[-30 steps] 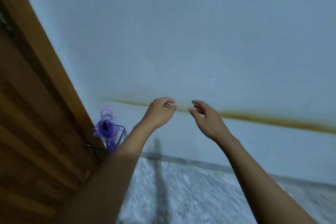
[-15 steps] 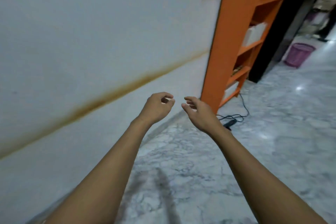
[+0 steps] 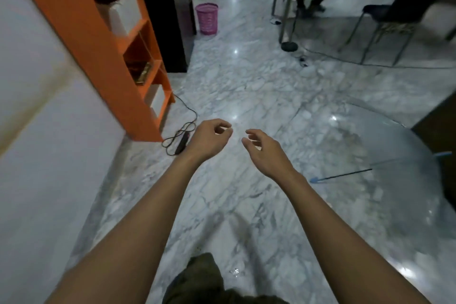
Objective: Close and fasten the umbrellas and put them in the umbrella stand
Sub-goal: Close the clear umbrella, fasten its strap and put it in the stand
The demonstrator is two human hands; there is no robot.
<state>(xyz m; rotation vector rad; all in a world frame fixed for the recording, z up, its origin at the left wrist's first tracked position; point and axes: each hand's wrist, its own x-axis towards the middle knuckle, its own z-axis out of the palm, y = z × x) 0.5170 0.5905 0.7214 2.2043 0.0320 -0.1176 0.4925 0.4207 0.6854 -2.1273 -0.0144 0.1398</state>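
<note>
Now the fingers of both hands curl loosely and hold nothing. The left hand and right hand hang side by side over the floor. At four o'clock from them, well apart, a clear umbrella lies open. The step looks like going to get it. Next the hands must reach its stick, then shut and tie it. No stand shows.

A grey-veined white marble floor carried an orange open-fronted shelving unit set against a white wall. A white rectangular box sat on an upper shelf. A black power strip with coiled cable lay just beside the unit's foot. A pink perforated waste basket stood farther back, well apart from a dark metal-legged chair.
</note>
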